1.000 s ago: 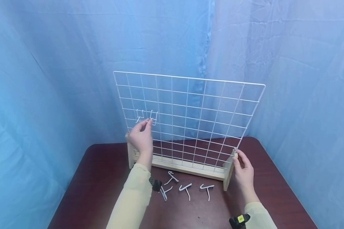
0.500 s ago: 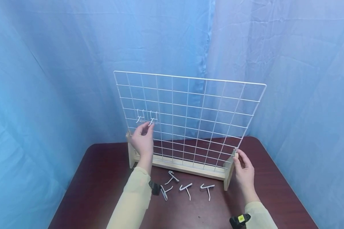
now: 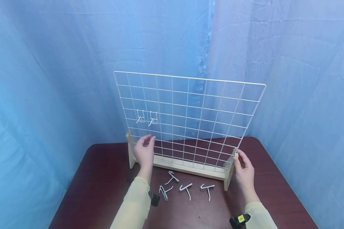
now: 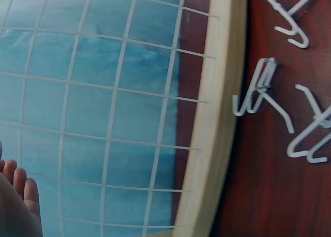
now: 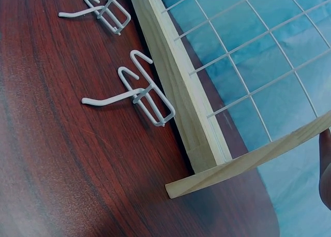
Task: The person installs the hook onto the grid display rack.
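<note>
Backdrop: blue curtain [image 3: 74, 47] behind everything. Below it, dark red-brown table [image 3: 200, 214].

White wire grid [image 3: 172, 76] stands on the table in a wooden stand: base bar [image 3: 189, 168] along the bottom, left upright [image 3: 131, 154], right upright [image 3: 228, 175]. Grid leans a bit; stand looks stable, judging by eye.

Right hand [image 3: 244, 171]: thumb and fingers pinch the right upright near its top, by the grid edge. Same place as half a second ago. Reads as a steadying hold.

Left hand [image 3: 144, 152]: this is the change. Half a second ago it was up at the inner hook [image 3: 151, 122], fingertips touching; now it's lower, in front of the grid, clear of the hook. Fingers relaxed, narrow gap between thumb and fingertips, nothing held.

Inner hook hangs unaided, beside the outer hook [image 3: 138, 120], on the grid's left side. Both seem to sit on the same horizontal wire. So hook two looks placed; seating behind the wire too small to verify.

Four loose on the table in front of the base bar: rear hook [image 3: 174, 178], front-left hook [image 3: 163, 192], middle hook [image 3: 186, 187], right-hand hook [image 3: 208, 187]. None touched. Count: two up, four down.
</note>
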Motion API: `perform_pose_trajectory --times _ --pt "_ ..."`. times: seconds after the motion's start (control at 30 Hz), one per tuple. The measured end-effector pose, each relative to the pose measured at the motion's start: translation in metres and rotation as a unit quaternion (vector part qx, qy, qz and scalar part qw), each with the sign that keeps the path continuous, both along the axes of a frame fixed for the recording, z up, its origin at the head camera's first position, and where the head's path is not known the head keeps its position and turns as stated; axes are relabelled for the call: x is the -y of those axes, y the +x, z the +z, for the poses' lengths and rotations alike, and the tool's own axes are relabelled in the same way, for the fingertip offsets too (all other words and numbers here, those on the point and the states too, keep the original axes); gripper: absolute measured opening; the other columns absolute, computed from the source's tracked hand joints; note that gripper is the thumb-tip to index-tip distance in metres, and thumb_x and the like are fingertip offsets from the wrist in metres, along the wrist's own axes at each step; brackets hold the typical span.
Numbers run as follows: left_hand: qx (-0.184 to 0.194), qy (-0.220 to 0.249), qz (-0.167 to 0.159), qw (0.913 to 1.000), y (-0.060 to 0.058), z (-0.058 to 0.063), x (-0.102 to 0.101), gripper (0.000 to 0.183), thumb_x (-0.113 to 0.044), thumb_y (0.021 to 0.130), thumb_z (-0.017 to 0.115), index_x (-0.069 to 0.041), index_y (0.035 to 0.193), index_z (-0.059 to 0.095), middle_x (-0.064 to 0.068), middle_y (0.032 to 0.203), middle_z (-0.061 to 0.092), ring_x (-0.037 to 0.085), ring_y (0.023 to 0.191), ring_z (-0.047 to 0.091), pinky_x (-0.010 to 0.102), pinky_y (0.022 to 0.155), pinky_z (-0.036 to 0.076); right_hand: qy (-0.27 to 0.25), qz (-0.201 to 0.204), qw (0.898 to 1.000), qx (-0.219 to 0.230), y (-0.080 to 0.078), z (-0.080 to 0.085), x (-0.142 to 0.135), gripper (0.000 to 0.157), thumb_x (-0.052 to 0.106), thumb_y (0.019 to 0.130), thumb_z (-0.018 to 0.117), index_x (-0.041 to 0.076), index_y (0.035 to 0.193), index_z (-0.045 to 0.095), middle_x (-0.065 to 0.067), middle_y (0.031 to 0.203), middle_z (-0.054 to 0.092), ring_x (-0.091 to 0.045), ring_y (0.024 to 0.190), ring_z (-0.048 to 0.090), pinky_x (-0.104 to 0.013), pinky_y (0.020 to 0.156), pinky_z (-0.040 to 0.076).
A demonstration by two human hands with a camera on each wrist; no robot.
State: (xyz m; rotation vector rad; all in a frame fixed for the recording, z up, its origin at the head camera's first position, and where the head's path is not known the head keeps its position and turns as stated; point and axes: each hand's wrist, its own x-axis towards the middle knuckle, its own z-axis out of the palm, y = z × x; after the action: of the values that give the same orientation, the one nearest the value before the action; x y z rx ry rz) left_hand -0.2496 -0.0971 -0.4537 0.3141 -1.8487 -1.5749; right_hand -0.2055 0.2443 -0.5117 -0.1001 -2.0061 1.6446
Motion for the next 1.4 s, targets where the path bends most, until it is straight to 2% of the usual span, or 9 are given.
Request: perform_pose_trajectory --times 0.1,0.27,0.6,0.9,1.0,1.13,1.23,1.4 --pt "0.012 -0.001 -0.003 0.9999 0.003 -0.01 0.0 0.02 -0.013 0.085 0.078 0.0 0.1 0.074 0.01 0.094 0.074 0.025 0.083 0.068 0.033 0.075 0.056 0.003 0.002 1.0 0.0 0.006 0.01 0.005 0.035 0.001 0.098 0.059 -0.006 0.132 0.056 0.009 0.117 0.061 0.008 0.102 0.054 -0.006 0.088 0.043" --pt "0.034 -0.003 -0.01 0.9994 0.008 -0.024 0.001 0.019 -0.014 0.086 0.079 -0.002 0.1 0.075 0.01 0.094 0.074 0.025 0.084 0.068 0.036 0.075 0.055 -0.004 -0.002 1.0 0.003 0.009 0.015 0.008 0.035 -0.001 0.098 0.058 -0.008 0.132 0.055 0.011 0.114 0.06 0.007 0.102 0.055 -0.007 0.088 0.043" --pt "0.058 -0.016 -0.017 0.998 0.017 -0.051 0.001 0.019 -0.011 0.084 0.079 -0.002 0.1 0.075 0.01 0.095 0.074 0.025 0.085 0.069 0.037 0.077 0.056 -0.002 0.002 1.0 -0.016 0.007 0.013 0.006 0.034 -0.003 0.097 0.058 -0.009 0.131 0.055 0.017 0.112 0.059 0.006 0.101 0.056 -0.007 0.087 0.044" --pt "0.077 -0.016 -0.023 0.9966 0.029 -0.074 -0.006 0.018 -0.008 0.084 0.079 -0.001 0.1 0.075 0.011 0.094 0.074 0.026 0.085 0.069 0.03 0.072 0.056 -0.004 0.004 1.0 -0.019 0.007 0.012 0.006 0.034 -0.003 0.097 0.058 -0.008 0.131 0.056 0.015 0.113 0.06 0.004 0.101 0.057 -0.007 0.086 0.044" --pt "0.09 -0.02 -0.023 0.9954 0.032 -0.082 -0.009 0.019 -0.009 0.084 0.079 -0.002 0.101 0.075 0.009 0.094 0.074 0.025 0.085 0.069 0.032 0.073 0.057 -0.005 0.005 1.0 -0.017 0.007 0.012 0.006 0.034 -0.003 0.097 0.058 -0.008 0.131 0.055 0.011 0.114 0.061 0.004 0.101 0.057 -0.007 0.086 0.044" --pt "0.106 -0.03 -0.027 0.9935 0.035 -0.09 -0.012 0.02 -0.011 0.084 0.079 -0.004 0.102 0.075 0.009 0.096 0.074 0.024 0.087 0.07 0.038 0.075 0.058 -0.007 0.001 1.0 -0.012 -0.002 -0.004 -0.001 0.035 0.001 0.098 0.058 -0.004 0.133 0.057 0.006 0.117 0.061 0.003 0.102 0.056 -0.008 0.087 0.044" --pt "0.112 -0.039 -0.035 0.9923 0.038 -0.097 -0.014 0.022 -0.01 0.083 0.08 -0.004 0.103 0.074 0.009 0.097 0.074 0.024 0.087 0.07 0.04 0.076 0.058 -0.004 -0.002 1.0 -0.01 -0.009 -0.016 -0.006 0.035 0.005 0.099 0.059 -0.001 0.133 0.058 0.01 0.117 0.061 0.003 0.104 0.056 -0.008 0.088 0.043" --pt "0.122 -0.064 -0.043 0.9895 0.041 -0.107 -0.017 0.023 -0.011 0.081 0.081 -0.006 0.102 0.075 0.005 0.095 0.075 0.023 0.088 0.071 0.041 0.076 0.057 -0.001 -0.003 1.0 -0.011 -0.009 -0.017 -0.006 0.035 0.005 0.099 0.059 -0.001 0.133 0.057 0.017 0.116 0.059 0.003 0.105 0.056 -0.008 0.089 0.043"
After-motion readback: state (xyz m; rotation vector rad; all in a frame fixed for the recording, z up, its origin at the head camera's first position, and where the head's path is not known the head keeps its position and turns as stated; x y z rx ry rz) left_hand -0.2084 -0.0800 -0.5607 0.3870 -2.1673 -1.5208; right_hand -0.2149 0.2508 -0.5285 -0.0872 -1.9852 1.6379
